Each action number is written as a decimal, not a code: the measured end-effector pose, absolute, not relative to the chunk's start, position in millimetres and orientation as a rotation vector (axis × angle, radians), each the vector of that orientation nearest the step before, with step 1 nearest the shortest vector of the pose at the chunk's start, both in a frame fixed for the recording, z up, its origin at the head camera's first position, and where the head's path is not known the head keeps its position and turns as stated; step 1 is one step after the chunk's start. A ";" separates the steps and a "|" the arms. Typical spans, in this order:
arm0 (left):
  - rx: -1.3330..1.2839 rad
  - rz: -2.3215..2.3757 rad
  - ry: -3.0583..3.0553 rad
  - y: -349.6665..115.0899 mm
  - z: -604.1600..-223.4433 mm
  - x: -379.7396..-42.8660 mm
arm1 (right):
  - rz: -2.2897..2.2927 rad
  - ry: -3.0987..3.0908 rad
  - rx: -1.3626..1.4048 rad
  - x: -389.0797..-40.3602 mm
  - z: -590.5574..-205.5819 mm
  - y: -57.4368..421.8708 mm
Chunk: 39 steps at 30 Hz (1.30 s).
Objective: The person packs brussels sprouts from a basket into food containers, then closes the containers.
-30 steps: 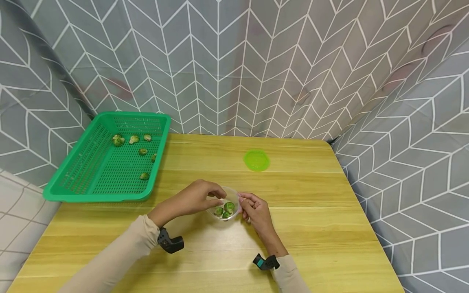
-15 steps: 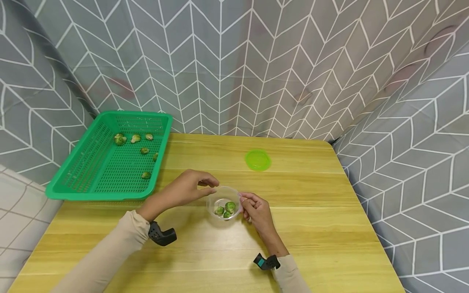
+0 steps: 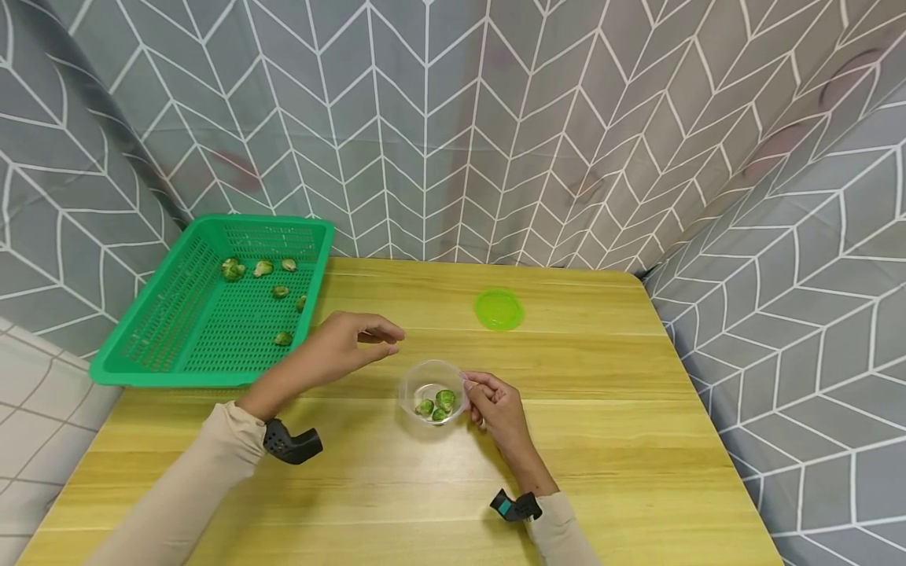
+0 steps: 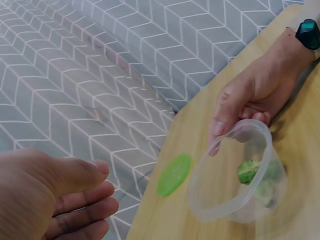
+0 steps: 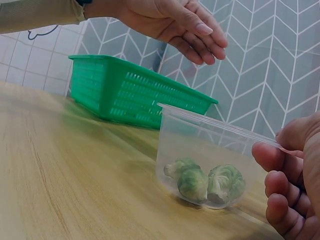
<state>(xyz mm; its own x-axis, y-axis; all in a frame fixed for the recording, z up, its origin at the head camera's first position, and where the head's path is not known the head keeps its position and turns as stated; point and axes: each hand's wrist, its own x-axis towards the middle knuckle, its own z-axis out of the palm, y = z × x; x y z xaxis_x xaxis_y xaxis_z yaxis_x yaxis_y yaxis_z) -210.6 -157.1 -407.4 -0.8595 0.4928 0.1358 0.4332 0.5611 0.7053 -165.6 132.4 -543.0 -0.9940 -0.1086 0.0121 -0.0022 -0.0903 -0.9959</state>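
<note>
A clear round plastic tub (image 3: 412,385) stands on the wooden table, with three Brussels sprouts (image 5: 193,184) at its bottom. My right hand (image 3: 497,409) pinches the tub's rim on the right side between thumb and forefinger. Up and to the left of the tub, my left hand (image 3: 348,343) hovers in the air, apart from it and holding nothing. Its fingers (image 4: 87,212) are loosely bent, with the thumb above them. In the right wrist view the left hand passes high over the table, in front of a green plastic basket (image 5: 142,92).
At the table's back left the basket holds several more Brussels sprouts (image 3: 263,268). A bright green lid (image 3: 499,309) lies flat behind the tub. Patterned grey curtains (image 3: 453,134) border the table's back and right side.
My left hand has drawn back from inside the tub, moving left and away toward the basket. The right hand stays on the rim, and the sprouts lie in the tub as before.
</note>
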 end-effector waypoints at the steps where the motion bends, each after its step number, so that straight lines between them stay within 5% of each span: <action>1: 0.801 1.190 2.710 -159.4 -406.2 -211.3 | -2.263 2.070 -0.126 -165.6 -543.1 132.4; 26: 0.543 1.175 2.856 -234.0 -375.1 -223.0 | -2.268 2.063 -0.146 -165.9 -543.3 132.1; 39: 0.422 1.069 2.905 -281.3 -389.8 -238.6 | -2.282 2.043 -0.122 -165.9 -542.3 132.0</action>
<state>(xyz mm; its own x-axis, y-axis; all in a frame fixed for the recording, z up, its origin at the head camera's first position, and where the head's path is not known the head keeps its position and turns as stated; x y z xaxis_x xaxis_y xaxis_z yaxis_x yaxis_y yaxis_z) -238.6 -281.3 -389.8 -0.9633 0.2571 0.0768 0.2456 0.7292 0.6387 -165.9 132.0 -542.3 -0.9939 -0.1096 0.0088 0.0033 -0.1099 -0.9939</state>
